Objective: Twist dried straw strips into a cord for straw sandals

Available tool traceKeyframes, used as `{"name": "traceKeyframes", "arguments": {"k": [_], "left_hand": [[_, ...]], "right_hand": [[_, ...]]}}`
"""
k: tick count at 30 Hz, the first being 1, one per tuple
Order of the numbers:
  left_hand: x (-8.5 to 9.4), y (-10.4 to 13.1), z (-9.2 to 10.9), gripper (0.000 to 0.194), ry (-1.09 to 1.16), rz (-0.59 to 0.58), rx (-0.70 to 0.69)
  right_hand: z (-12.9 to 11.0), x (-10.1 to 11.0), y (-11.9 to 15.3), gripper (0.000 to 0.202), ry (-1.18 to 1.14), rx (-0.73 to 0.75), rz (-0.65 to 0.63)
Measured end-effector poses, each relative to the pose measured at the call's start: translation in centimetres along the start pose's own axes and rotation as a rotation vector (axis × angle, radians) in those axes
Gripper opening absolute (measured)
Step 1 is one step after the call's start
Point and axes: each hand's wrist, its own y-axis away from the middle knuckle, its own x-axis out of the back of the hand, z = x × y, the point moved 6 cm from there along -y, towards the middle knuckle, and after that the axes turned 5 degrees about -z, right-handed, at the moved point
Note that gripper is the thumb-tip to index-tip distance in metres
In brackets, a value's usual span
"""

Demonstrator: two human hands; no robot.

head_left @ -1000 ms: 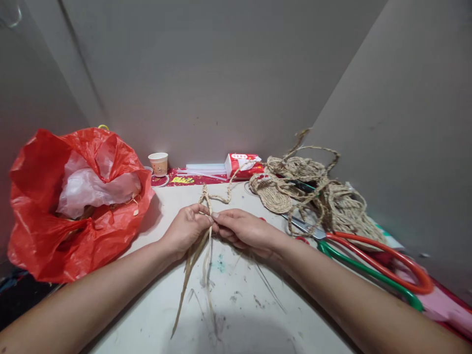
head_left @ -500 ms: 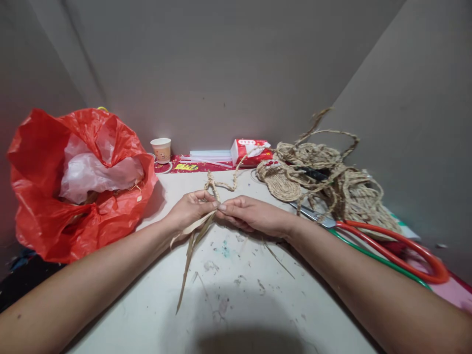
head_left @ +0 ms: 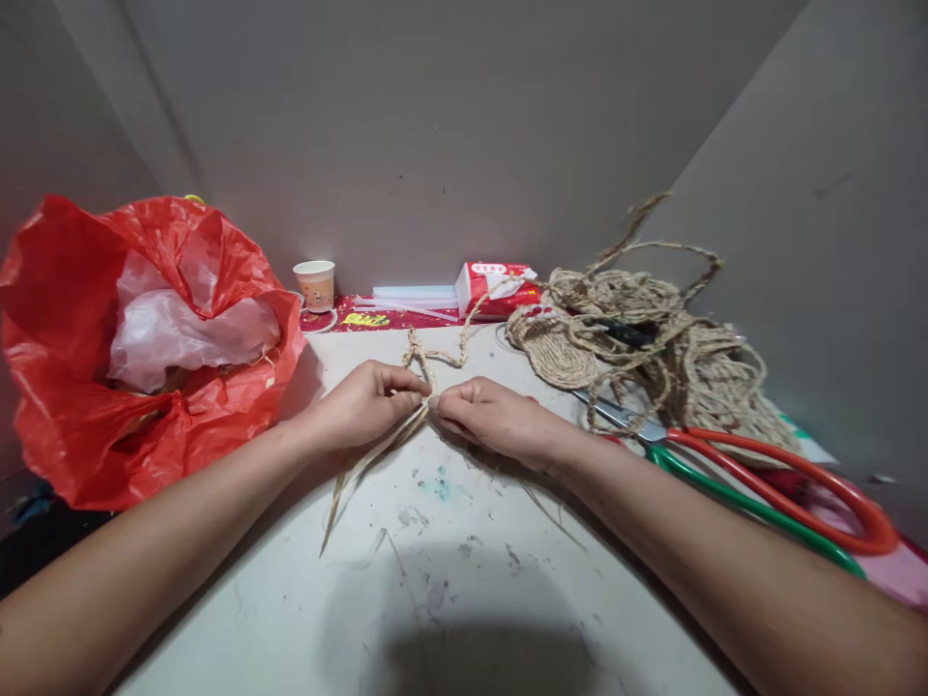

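My left hand (head_left: 373,401) and my right hand (head_left: 489,416) meet over the white table, fingertips pinched close together at the working end of a straw cord (head_left: 456,360). From that point the twisted cord loops away behind my fingers toward the pile at the right. Loose flat straw strips (head_left: 366,459) hang down to the left beneath my left hand. Both hands are closed on the cord; the exact spot they pinch is mostly hidden by the fingers.
A red plastic bag (head_left: 217,425) stands at the left. Along the back are a paper cup (head_left: 316,288), pale sticks (head_left: 413,293) and a red tissue pack (head_left: 497,302). Coiled straw rope (head_left: 623,300) lies at right, with red-and-green-handled scissors (head_left: 787,474) beside my right forearm.
The loose straw strips have swung up and left, their tips now higher. My fingertips have shifted slightly at the pinch, and the whole view has moved a little.
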Motion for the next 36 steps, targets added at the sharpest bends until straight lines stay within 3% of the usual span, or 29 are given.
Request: {"name": "traceKeyframes", "arguments": {"k": [5, 12, 19, 21, 25, 28, 30, 34, 36], "left_hand": [[-0.1, 0.2, 0.5, 0.02, -0.076, -0.01, 0.02], [-2.1, 1.2, 0.6, 0.019, 0.194, 0.013, 0.203], [-2.7, 2.0, 1.3, 0.022, -0.132, 0.167, 0.091], [-2.8, 2.1, 1.5, 0.023, -0.176, 0.161, 0.056], [-1.7, 1.9, 1.8, 0.024, -0.17, 0.125, 0.094], [0.7, 1.8, 2.0, 0.024, -0.155, 0.348, 0.091], [1.1, 1.5, 1.8, 0.023, -0.036, 0.407, 0.04], [-1.6, 0.5, 0.0, 0.01, 0.469, 0.061, 0.15], [-2.4, 0.4, -0.5, 0.01, 0.519, -0.042, 0.201]], "right_hand": [[0.4, -0.5, 0.0, 0.03, -0.111, -0.077, 0.076], [-0.2, -1.5, 0.2, 0.032, -0.479, -0.068, 0.072], [0.3, -2.4, 0.2, 0.037, -0.601, -0.061, 0.041], [0.4, -2.3, 0.1, 0.036, -0.607, -0.043, 0.061], [0.1, -1.7, 0.0, 0.034, -0.609, -0.019, 0.052], [-0.3, -1.4, 0.1, 0.023, -0.623, -0.002, 0.02], [-0.5, -1.4, 0.1, 0.022, -0.64, 0.005, -0.007], [-0.5, -1.8, 0.1, 0.027, -0.598, 0.001, -0.056], [-0.4, -2.1, 0.1, 0.028, -0.57, -0.023, -0.094]]}}
